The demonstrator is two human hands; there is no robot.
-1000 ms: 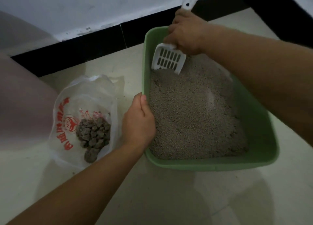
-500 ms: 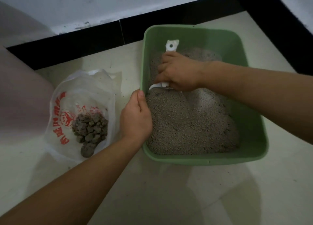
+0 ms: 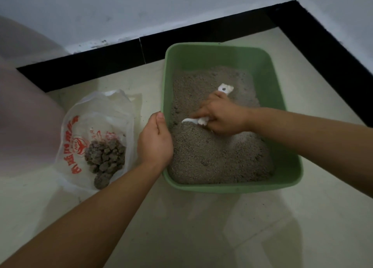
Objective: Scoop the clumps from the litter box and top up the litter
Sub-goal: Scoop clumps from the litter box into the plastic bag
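- Since a second ago, the right hand [image 3: 224, 116] has pulled the white scoop [image 3: 193, 121] from the far end of the green litter box [image 3: 232, 188] to the middle. The scoop's front is now dug into the grey litter [image 3: 212, 158].
- The right hand's fingers are curled round the scoop handle. The handle tip with the hole pokes out above the hand.
- The left hand [image 3: 155, 144] grips the box's left rim at mid frame, thumb on the inside.
- The scoop's long line runs from the handle tip at the upper right down to the buried front at the lower left. It points toward the left hand.
- The plastic bag [image 3: 96, 114] lies on the floor at the left of the frame, just beside the box, with grey clumps [image 3: 105, 156] in it.
- I think a full scoop must go left over the rim to reach the bag. The left hand is nearer the bag, but the right hand has the scoop.
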